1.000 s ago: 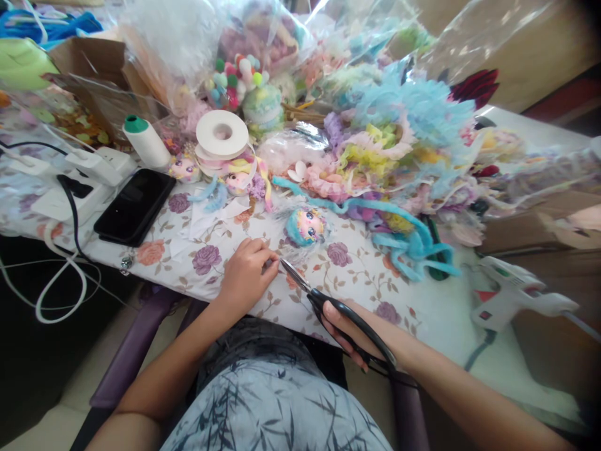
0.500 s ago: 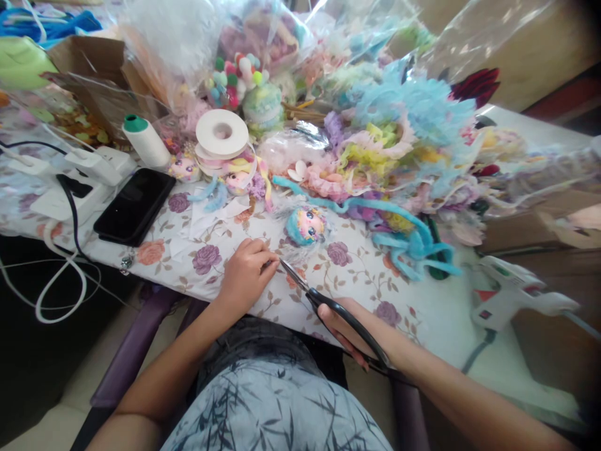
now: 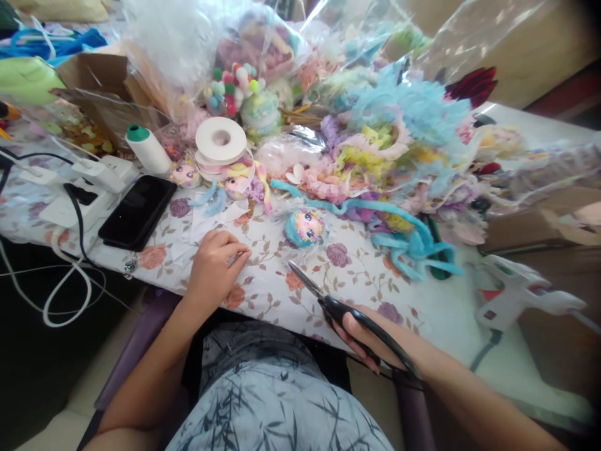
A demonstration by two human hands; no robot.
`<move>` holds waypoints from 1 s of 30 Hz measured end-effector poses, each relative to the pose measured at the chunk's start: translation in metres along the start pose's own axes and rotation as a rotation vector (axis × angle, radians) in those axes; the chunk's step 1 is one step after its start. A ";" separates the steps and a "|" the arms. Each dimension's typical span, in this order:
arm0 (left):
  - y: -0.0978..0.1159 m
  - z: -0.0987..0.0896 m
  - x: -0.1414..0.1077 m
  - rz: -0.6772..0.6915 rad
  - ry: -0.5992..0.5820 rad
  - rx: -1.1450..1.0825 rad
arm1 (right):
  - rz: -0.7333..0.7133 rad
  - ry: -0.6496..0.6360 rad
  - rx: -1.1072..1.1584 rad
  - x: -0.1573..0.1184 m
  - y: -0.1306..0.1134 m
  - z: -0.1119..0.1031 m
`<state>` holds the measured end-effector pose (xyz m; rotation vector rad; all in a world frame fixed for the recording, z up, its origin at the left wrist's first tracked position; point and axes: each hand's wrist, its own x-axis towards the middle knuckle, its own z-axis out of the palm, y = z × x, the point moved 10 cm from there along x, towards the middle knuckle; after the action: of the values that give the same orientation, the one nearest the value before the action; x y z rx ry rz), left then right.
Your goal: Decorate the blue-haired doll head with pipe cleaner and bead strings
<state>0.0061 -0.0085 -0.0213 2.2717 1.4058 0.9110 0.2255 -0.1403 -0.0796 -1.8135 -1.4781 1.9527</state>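
My left hand [image 3: 216, 266] is over the flowered tablecloth [image 3: 267, 282], thumb and forefinger pinched together; whatever is between them is too small to make out. Black-handled scissors [image 3: 345, 308] are in my right hand [image 3: 359, 332], near the table's front edge, their silver blades closed and pointing up and left. Beyond the blade tips lies a small doll head [image 3: 305, 227] with blue hair, on clear crinkled film. Neither hand touches it. A light blue fuzzy strand [image 3: 404, 216] runs behind it to the right.
A black phone [image 3: 137, 212], a power strip [image 3: 77, 203] with cables and a thread cone [image 3: 148, 149] stand at left. A ribbon roll [image 3: 220, 140] sits behind. Colourful trims [image 3: 404, 119] and plastic bags fill the back. A white glue gun [image 3: 521, 293] lies at right.
My left hand has moved left, away from the scissor tips. The scissors in my right hand have shifted slightly right and down. The doll head stays where it was.
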 end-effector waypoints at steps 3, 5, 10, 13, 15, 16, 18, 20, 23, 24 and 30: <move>0.007 0.007 -0.001 0.018 -0.015 -0.001 | -0.018 -0.066 -0.011 0.006 -0.005 0.012; 0.007 0.007 -0.004 0.024 -0.009 0.018 | -0.002 -0.086 -0.012 0.010 -0.006 0.016; -0.023 -0.013 -0.009 -0.046 0.052 0.145 | 0.046 -0.071 -0.024 0.013 -0.007 0.016; -0.045 -0.040 -0.009 -0.128 0.169 0.271 | 0.049 -0.054 0.005 0.012 -0.005 0.014; -0.050 -0.052 -0.006 -0.158 0.233 0.294 | 0.041 -0.055 0.016 0.012 -0.003 0.013; -0.049 -0.054 -0.003 -0.156 0.243 0.272 | 0.033 -0.061 0.017 0.012 -0.002 0.014; -0.041 -0.047 0.008 -0.124 0.202 0.177 | 0.012 -0.079 0.014 0.012 -0.003 0.016; -0.029 -0.026 0.020 -0.071 0.072 0.076 | -0.001 -0.084 0.012 0.010 -0.004 0.016; -0.019 0.002 0.031 -0.021 -0.130 0.043 | 0.032 -0.058 0.029 0.005 0.000 0.013; -0.019 0.006 0.033 -0.016 -0.164 0.052 | 0.052 -0.047 0.041 0.003 0.003 0.011; -0.031 -0.003 0.041 -0.096 -0.179 -0.037 | 0.024 -0.051 0.120 -0.010 0.012 -0.001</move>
<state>-0.0046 0.0416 -0.0222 2.1779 1.3939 0.6804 0.2358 -0.1522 -0.0807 -1.7529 -1.3265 2.0654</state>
